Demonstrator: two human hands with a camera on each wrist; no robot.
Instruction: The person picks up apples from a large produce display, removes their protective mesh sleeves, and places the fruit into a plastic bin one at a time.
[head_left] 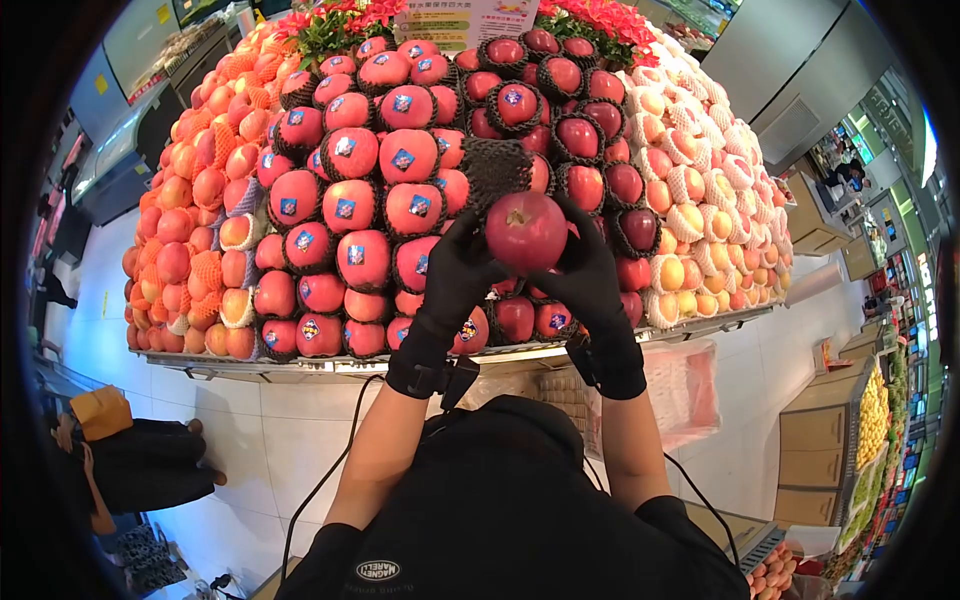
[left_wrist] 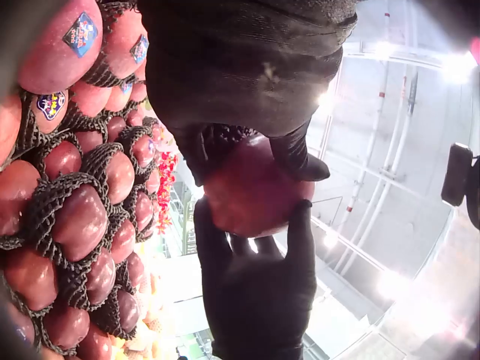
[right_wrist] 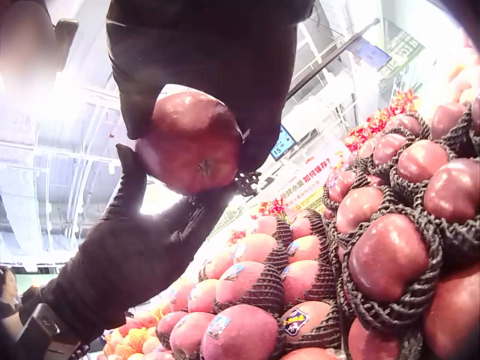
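A dark red apple is held up between both black-gloved hands, over the front of the fruit display. My left hand grips it from the left, and my right hand from the right. Its stem end faces the head camera; the right wrist view shows the opposite end of the apple. Bare skin of the fruit shows, with no sleeve round it. Black foam netting appears just beyond the apple in the head view, and a bit of netting shows by the left fingers in the left wrist view.
Stickered pink-red apples in black nets are stacked to the left, dark red apples to the right. Paler fruit in white nets fills the right end. A metal display edge runs in front; another person stands at left.
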